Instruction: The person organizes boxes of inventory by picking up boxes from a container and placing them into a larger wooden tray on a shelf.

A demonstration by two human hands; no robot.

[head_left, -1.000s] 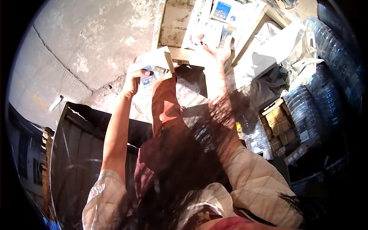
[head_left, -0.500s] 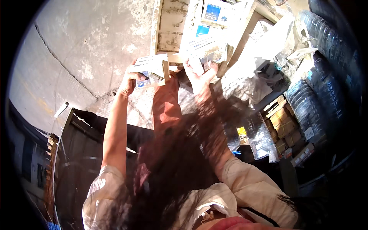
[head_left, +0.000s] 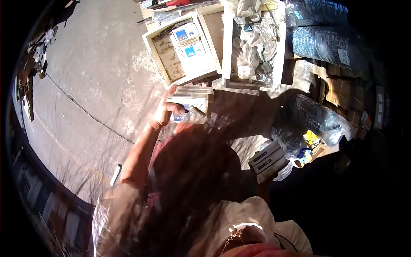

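Observation:
In my left hand (head_left: 161, 112) is a small stack of white cardboard boxes (head_left: 199, 102) with blue printed panels. My fingers close round its left end, just in front of a shallow wooden tray (head_left: 156, 58). In the tray lie more white-and-blue boxes (head_left: 189, 50). Lower right, in deep shade, a pair of small boxes (head_left: 269, 162) with dark labels is held up by my right hand (head_left: 263, 184). Most of that hand is dark or hidden beneath the boxes.
Beside the tray stands a white-edged wooden crate (head_left: 228, 55) full of crumpled paper (head_left: 250, 47). Large clear plastic bottles (head_left: 323, 45) lie at the upper right, near cardboard cartons (head_left: 342, 92). More clear bottles (head_left: 314, 113) lie lower down. Cracked concrete floor (head_left: 98, 55) stretches to the left.
My right hand has drawn back from the tray to the lower right and now has boxes in it. My left hand still grips its stack. The view has turned, showing the paper-filled crate.

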